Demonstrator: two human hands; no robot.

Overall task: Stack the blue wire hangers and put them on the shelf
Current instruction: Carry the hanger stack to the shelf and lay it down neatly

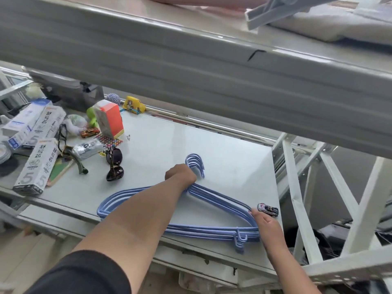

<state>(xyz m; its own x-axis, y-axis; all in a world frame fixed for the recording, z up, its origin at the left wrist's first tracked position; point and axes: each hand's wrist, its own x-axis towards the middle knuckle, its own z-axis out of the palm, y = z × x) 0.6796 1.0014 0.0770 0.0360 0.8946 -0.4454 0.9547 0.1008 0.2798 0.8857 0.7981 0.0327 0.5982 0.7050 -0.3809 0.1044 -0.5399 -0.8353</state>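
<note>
Blue wire hangers (214,194) are bunched into one flat stack on the pale surface (161,149), toward its near right part. Long axis of the stack runs left to right, tilted a bit so the right end sits nearer than the left. Hooks all point to the far side, nested together and curling over just past the knuckles of the left hand. Bottom bars lie along the near edge, with a couple of little clip tabs poking out toward the near right.

Left hand (181,174) is curled around the necks of the stack, right where the shoulders meet under the hooks, so it's clamped on the bunch. Right hand (267,227) is at the right-hand corner of the hangers, fingers wrapped over the ends there, gripping them too. A dark sleeve shows on the left arm at the near edge.

Just beside the right hand, on the far side of it, sits a small white toy car (268,209).

Left half of the surface is cluttered: dark sunglasses (114,164), an orange toy car (90,132), an orange and white box (109,119) standing upright, a couple of long white cartons (38,164), a yellow pouch (134,105) at the far edge.

Overhead, a grey metal shelf (191,66) cuts diagonally across the view, with folded cloth (331,24) on top. White metal framing (301,198) stands to the right of the surface.
</note>
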